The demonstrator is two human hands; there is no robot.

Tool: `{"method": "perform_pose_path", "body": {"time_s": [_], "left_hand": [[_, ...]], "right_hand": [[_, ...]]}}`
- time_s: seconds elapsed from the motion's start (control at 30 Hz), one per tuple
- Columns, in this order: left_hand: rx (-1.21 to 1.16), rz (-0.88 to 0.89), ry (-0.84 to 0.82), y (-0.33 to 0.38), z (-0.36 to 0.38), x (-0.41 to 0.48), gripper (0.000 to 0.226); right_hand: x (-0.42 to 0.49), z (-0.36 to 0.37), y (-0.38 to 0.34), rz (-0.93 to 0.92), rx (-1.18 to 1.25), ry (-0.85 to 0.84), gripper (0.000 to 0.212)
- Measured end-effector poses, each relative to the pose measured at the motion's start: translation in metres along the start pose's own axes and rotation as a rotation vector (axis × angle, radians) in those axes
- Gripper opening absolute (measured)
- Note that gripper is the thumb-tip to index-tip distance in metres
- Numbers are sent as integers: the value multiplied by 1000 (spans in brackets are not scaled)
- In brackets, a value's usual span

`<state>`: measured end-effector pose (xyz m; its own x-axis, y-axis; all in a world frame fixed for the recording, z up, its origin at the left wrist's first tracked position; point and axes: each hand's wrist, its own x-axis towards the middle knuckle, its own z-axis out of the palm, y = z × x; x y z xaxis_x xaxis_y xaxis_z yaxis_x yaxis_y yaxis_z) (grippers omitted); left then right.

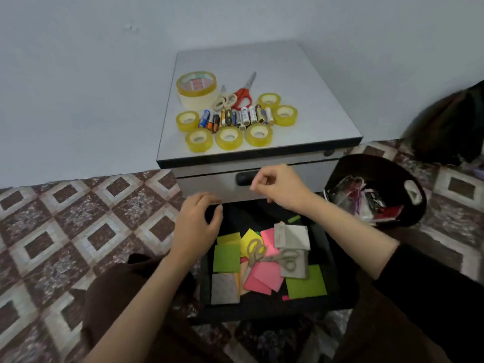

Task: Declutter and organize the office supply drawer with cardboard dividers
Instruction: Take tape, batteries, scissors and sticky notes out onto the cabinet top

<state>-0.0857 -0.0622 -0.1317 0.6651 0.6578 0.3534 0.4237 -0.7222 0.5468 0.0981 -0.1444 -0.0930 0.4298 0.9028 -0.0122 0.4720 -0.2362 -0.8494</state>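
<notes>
- Bottom centre of the frame: the drawer (264,311) is pulled open in front of my knees. It holds a loose heap of sticky notes (226,258) in green, yellow and pink, with beige scissors (272,254) lying on top and a few grey cards (294,237) among them. I see no divider standing in it.
- Just above that, left of centre: my left hand (196,226) hangs over the drawer's far left corner, fingers loosely curled, with nothing in it that I can see.
- Centre: my right hand (280,189) is up by the black handle (245,178) of the closed drawer above. Its fingertips are bunched as if pinching, but it is blurred and I cannot tell whether anything is between them.
- Right of centre: a black bin (379,166) on the floor holds wrappers and scraps.
- Upper centre: on the cabinet top (301,87) lie a big tape roll (196,87), small yellow tape rolls (229,137), a row of batteries (235,117), red scissors (243,93) and a small pale pair (224,99).
- My reading is that emptying and grouping is well under way. The paper still needs sorting, and the dividers and refilling are still to come.
</notes>
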Motion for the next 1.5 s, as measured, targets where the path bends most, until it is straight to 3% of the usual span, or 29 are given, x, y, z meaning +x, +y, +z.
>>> {"method": "perform_pose_path", "body": {"time_s": [0.07, 0.13, 0.23, 0.43, 0.63, 0.77, 1.07, 1.27, 1.5], "left_hand": [[-17, -71, -107, -5, 20, -19, 31], [-11, -148, -214, -12, 38, -34, 18], [0, -243, -352, -25, 62, -50, 20], [47, -364, -521, -47, 100, -60, 27], [79, -404, -608, -54, 133, -51, 29], [92, -405, -651, -59, 150, -40, 27], [102, -426, -703, -70, 167, -26, 26], [97, -366, -758, -69, 162, -25, 25], [161, -267, -782, -66, 160, -17, 31]], "right_hand": [[-12, 17, 30, 79, -29, -58, 32], [-22, 29, 56, 151, -81, -94, 22], [-33, 38, 91, 236, -202, -130, 7], [-43, 51, 140, 384, -547, -307, 26], [-45, 65, 173, 397, -827, -499, 50], [-47, 77, 190, 380, -846, -550, 59], [-39, 77, 203, 306, -841, -524, 50], [-37, 61, 204, 432, -704, -541, 61], [-34, 45, 203, 577, -567, -399, 55]]}}
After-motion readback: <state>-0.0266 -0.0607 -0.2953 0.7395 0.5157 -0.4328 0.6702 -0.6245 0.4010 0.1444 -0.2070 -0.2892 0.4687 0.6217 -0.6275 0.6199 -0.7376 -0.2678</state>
